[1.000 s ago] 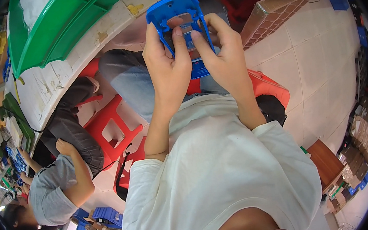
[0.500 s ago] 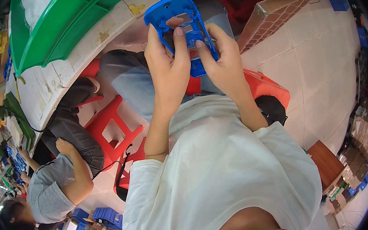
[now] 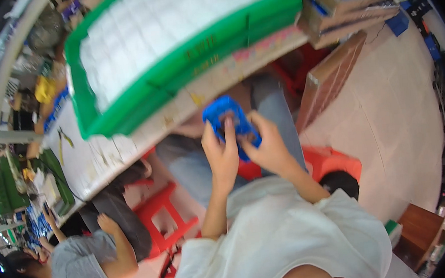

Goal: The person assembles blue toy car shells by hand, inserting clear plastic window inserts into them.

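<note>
While hands (image 3: pixel 245 150) hold a blue frame (image 3: pixel 229 117), a green crate (image 3: pixel 181 56) holds white parts (image 3: pixel 167 25).

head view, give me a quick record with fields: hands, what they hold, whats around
left hand: grips blue plastic part from the left, thumb on its face
right hand: grips the same part from the right
position: held over the lap, below the table edge
on table: green crate of white pieces
nearby: red stool, seated co-worker at left

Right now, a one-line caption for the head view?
Both hands, left hand and right hand, grip a blue plastic frame below a green crate.
</note>
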Motion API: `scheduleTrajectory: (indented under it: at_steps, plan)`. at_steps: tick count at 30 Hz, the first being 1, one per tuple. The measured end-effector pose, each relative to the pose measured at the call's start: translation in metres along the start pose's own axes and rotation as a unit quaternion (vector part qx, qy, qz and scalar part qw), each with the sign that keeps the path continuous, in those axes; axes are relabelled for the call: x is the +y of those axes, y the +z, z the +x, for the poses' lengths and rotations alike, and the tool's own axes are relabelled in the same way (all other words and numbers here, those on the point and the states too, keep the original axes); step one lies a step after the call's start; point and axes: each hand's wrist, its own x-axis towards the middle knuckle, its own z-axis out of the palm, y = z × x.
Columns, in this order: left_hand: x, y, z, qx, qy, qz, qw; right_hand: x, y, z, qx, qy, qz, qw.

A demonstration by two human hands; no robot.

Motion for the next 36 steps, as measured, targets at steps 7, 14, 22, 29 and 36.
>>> scheduleTrajectory:
  at_steps: [7, 14, 22, 29, 36]
  plan:
    - [-0.006, -0.022, -0.018, 0.056, 0.015, -0.054, 0.997, -0.014, 0.01, -0.012, -0.011, -0.118, -0.125, 0.985]
    - [-0.004, -0.041, -0.027, 0.091, 0.08, -0.042, 0.992, -0.023, 0.015, -0.019, -0.105, -0.168, -0.079, 0.977]
    - [0.014, -0.215, 0.032, 0.211, -0.017, -0.033, 0.977, -0.045, -0.083, 0.031, -0.073, -0.233, -0.006, 0.97]
    - [-0.026, -0.373, 0.127, 0.112, -0.219, 0.237, 0.94, -0.048, -0.19, 0.239, 0.27, -0.359, -0.231, 0.863]
    - [-0.053, -0.385, 0.173, 0.101, -0.173, 0.383, 0.902, 0.019, -0.267, 0.382, 0.179, -0.133, -0.515, 0.828]
